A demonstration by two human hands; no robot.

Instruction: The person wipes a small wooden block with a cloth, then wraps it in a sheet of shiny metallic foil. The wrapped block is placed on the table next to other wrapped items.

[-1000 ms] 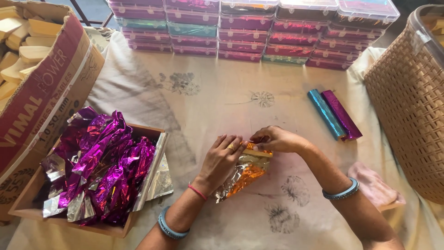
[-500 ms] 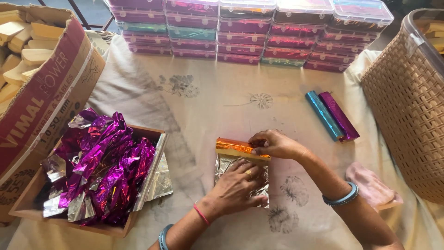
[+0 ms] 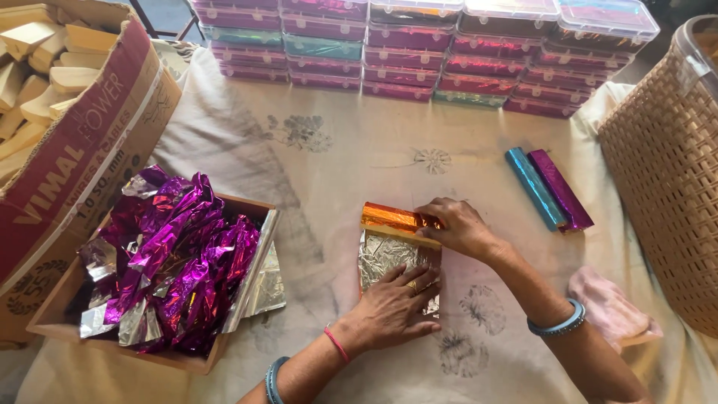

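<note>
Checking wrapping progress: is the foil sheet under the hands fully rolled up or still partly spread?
Partly spread. The foil sheet lies silver side up under the left hand; only its far edge shows orange, rolled, beneath the right hand.

Left hand [image 3: 393, 303] wears ring, red thread, blue bangle; right hand [image 3: 458, 227], seemingly similar blue bangle.

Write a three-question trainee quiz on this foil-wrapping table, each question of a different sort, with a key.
1. True or false: the left hand lies flat on the silver foil sheet.
2. Which hand is on the orange foil-wrapped bar? A) the right hand B) the left hand C) neither
3. Fill in: the wooden tray to the left of the hands holds crumpled foil, mostly ____ in colour.

Key: 1 true; 2 A; 3 purple. The foil pile shows silver backs too. The finished teal bar and purple bar lie side by side near the wicker basket.
</note>
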